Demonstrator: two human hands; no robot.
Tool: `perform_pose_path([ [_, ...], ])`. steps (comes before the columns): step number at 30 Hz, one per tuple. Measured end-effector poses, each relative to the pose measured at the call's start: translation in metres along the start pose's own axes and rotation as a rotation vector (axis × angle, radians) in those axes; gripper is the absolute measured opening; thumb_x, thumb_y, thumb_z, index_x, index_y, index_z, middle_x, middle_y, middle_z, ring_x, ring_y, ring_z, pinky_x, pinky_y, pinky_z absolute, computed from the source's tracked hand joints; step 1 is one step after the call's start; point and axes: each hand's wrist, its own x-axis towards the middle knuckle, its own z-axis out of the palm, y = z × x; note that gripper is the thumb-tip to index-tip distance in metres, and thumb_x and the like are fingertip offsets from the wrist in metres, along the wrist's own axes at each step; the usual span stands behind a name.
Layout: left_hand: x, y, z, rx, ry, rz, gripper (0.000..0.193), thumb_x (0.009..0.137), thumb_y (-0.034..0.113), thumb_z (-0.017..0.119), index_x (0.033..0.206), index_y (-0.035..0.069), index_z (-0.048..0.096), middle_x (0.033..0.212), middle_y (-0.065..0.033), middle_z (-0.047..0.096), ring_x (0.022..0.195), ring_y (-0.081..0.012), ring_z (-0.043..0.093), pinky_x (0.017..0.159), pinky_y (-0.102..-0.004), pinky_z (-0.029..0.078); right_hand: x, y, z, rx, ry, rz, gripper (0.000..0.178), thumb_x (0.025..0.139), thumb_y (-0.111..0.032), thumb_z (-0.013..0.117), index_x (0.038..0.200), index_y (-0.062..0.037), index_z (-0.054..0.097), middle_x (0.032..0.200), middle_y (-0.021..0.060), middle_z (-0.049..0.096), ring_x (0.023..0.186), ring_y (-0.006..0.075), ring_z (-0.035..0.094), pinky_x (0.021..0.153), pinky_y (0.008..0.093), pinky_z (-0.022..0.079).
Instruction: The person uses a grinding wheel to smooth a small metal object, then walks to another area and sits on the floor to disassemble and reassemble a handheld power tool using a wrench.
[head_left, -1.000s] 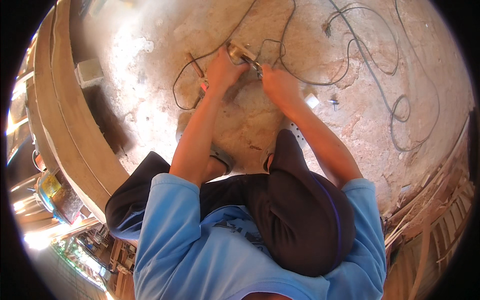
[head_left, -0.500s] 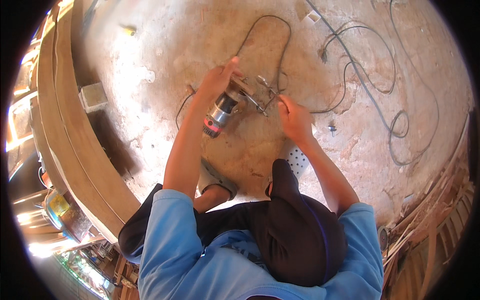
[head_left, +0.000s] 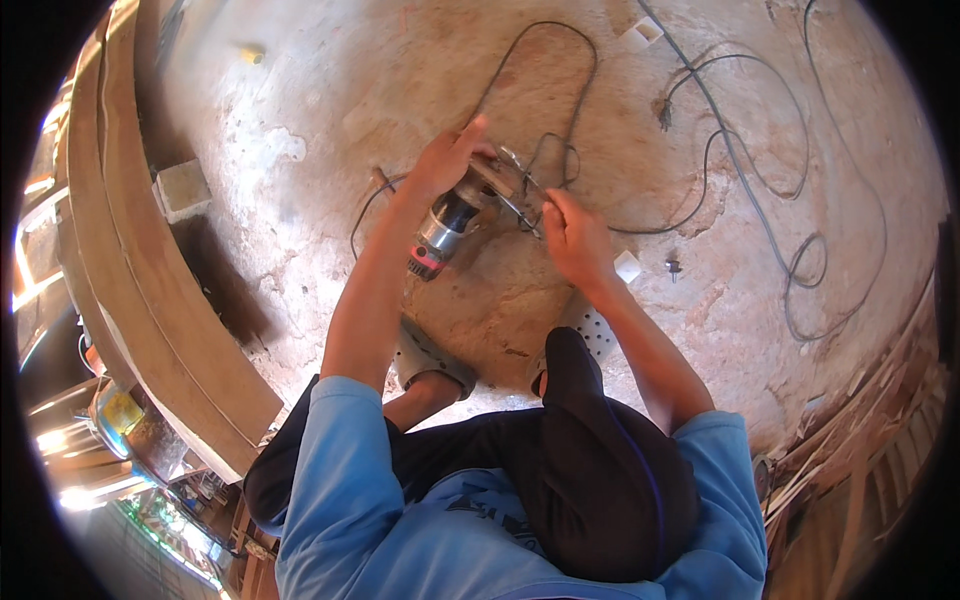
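Observation:
My left hand (head_left: 450,162) is closed on the base end of a corded power tool (head_left: 442,232) that looks like a trim router. Its body is silver and black with a red band, and its vented end points toward me. A slim metal rod or wrench handle (head_left: 522,216) juts from the base. In my closed right hand (head_left: 580,235) is a metal wrench (head_left: 530,178), its head beside the router's base. Exactly where the wrench head touches is hard to make out. A small shanked metal bit (head_left: 673,267) lies on the floor to the right.
Black cords (head_left: 700,75) loop over the concrete floor, one with a plug (head_left: 665,112). Small white pieces (head_left: 627,266) lie about. A block (head_left: 183,190) and long wooden boards (head_left: 130,250) stand left; wood strips (head_left: 850,420) lie right. My clog-shod feet (head_left: 430,360) are close below.
My right hand has moved slightly left, bringing the wrench head in against the router's base. The left hand stays on the router. The whole view has shifted a little.

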Motion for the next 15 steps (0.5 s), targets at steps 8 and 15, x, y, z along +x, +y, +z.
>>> perform_pose_path([
  [8,0.004,-0.014,0.02,-0.131,0.253,0.195,0.087,0.099,0.069,0.03,0.083,-0.003,0.076,0.092,-0.0131,0.073,0.097,-0.0266,0.064,0.096,-0.0354,0.044,0.006,-0.004,0.001,-0.046,0.011,-0.029,0.02,0.098,-0.016,0.059,0.108,-0.0015,0.065,0.076,0.0218,0.067,0.069,0.0417,0.066,0.059,0.0477,0.05],
  [15,0.003,-0.017,0.028,-0.306,0.309,0.16,0.09,0.098,0.073,0.032,0.092,-0.006,0.073,0.093,-0.0133,0.073,0.099,-0.0227,0.063,0.098,-0.0327,0.042,0.009,-0.012,0.006,-0.019,0.043,-0.037,0.019,0.097,-0.018,0.06,0.108,-0.0033,0.066,0.074,0.0206,0.066,0.067,0.041,0.065,0.058,0.0474,0.049],
])
